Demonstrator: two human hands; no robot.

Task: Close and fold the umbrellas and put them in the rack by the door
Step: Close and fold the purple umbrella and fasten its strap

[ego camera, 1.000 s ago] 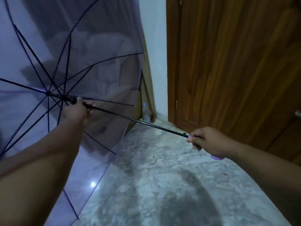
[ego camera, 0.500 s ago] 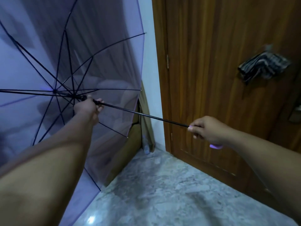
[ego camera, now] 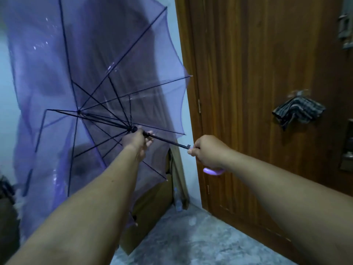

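A see-through purple umbrella (ego camera: 99,77) with black ribs fills the left of the view, its canopy partly collapsed and tilted away from me. My left hand (ego camera: 136,141) grips the black runner on the shaft, close to the ribs' hub. My right hand (ego camera: 208,152) holds the lilac curved handle (ego camera: 212,171), whose tip pokes out below my fist. A short length of black shaft (ego camera: 168,141) shows between the two hands. A folded dark striped umbrella (ego camera: 299,111) hangs on the wooden door at the right.
The brown wooden door (ego camera: 257,73) and its frame stand on the right, with metal fittings (ego camera: 346,23) at its edge. A cardboard box (ego camera: 152,199) and a small plastic bottle (ego camera: 178,200) sit in the corner against the white wall. Grey marble floor (ego camera: 200,241) lies below.
My left hand has slid the runner down the shaft toward my right hand, and the canopy has started folding in. The view has tilted upward, showing more of the door.
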